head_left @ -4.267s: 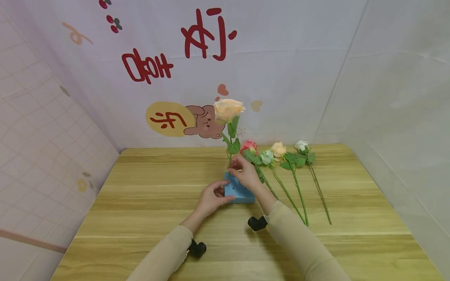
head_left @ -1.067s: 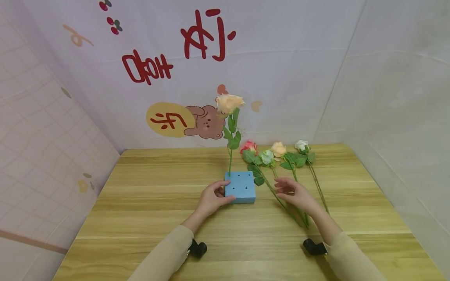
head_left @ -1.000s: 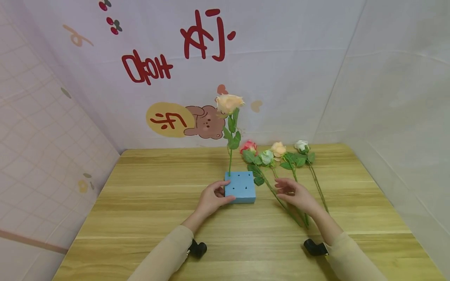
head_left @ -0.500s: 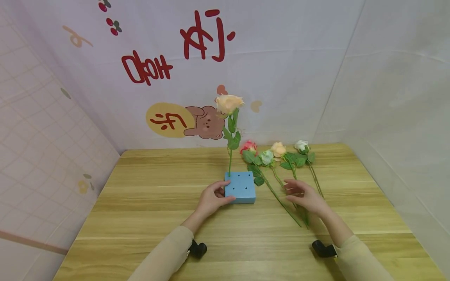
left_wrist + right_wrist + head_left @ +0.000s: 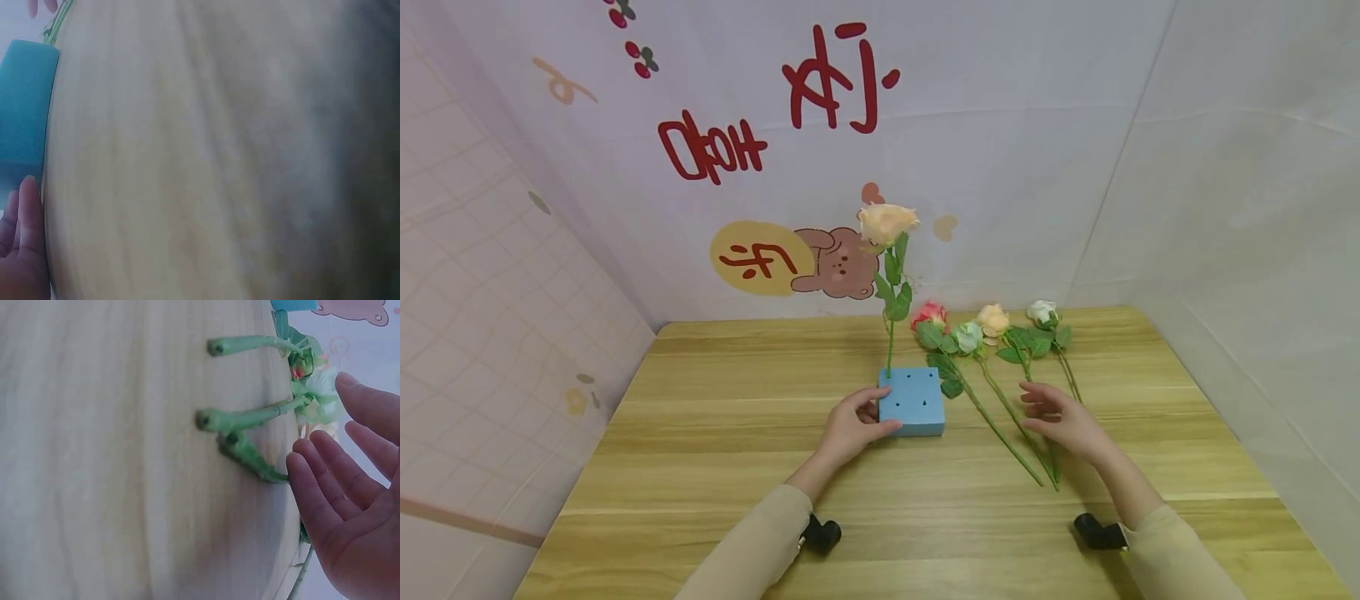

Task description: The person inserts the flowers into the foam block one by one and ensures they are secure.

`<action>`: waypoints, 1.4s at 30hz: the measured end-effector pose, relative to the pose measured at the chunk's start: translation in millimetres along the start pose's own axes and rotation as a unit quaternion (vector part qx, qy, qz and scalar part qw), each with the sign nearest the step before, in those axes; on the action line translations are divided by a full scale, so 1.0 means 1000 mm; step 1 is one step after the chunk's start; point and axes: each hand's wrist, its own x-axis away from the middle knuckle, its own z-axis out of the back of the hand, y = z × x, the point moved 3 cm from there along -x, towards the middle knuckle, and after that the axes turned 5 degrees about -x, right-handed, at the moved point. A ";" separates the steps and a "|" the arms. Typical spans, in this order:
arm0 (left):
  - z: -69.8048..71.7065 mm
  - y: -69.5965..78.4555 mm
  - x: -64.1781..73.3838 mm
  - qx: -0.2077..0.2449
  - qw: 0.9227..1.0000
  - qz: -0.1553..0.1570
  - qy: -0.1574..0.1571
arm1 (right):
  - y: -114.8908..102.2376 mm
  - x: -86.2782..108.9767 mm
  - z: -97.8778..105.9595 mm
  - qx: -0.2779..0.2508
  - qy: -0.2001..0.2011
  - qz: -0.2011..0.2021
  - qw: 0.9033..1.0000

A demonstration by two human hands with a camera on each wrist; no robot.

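My left hand grips the left side of a light blue block with several small holes in its top. A peach rose stands upright in the block's back left hole. My right hand is over the stem of a second peach rose, its fingers apart and holding nothing. A white rose lies to the right, partly hidden by the hand. Left of that hand lie a pale green rose and a pink rose. In the right wrist view several green stem ends show beside the fingers.
The wooden table meets a printed cloth wall at the back. More cloth hangs at both sides. A black wrist camera is on the left forearm, another black camera on the right.
The right hand has let go of the upright rose's stem and moved right, over the lying roses; over the last second it drifted further right. The left hand has stayed on the block.
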 end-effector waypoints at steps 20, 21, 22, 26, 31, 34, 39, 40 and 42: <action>0.000 -0.002 0.000 0.000 1.000 0.006 -0.001 | 0.000 -0.001 -0.014 0.103 0.004 0.029 0.994; 0.000 -0.002 0.000 0.000 1.000 0.005 -0.001 | 0.000 -0.002 -0.015 0.110 0.006 0.031 0.993; 0.000 -0.003 0.000 0.000 1.000 0.005 0.000 | -0.001 -0.002 -0.015 0.116 0.007 0.032 0.993; 0.000 -0.003 0.000 -0.004 1.000 -0.004 -0.002 | -0.001 -0.003 -0.016 0.131 0.002 0.035 0.991; 0.000 -0.002 0.000 -0.008 1.000 -0.008 -0.002 | 0.000 -0.003 -0.017 0.137 -0.011 0.028 0.990; 0.000 -0.002 0.000 -0.011 1.000 -0.008 0.001 | 0.000 -0.004 -0.016 0.138 -0.017 0.017 0.990; 0.000 -0.002 0.000 -0.012 1.000 -0.006 0.003 | -0.002 -0.005 -0.016 0.132 -0.027 0.004 0.991; 0.000 -0.002 0.000 -0.012 1.000 -0.003 0.002 | -0.003 -0.005 -0.017 0.131 -0.028 0.001 0.991; 0.000 -0.001 0.001 -0.010 1.000 0.003 0.001 | -0.003 -0.005 -0.017 0.133 -0.028 -0.004 0.991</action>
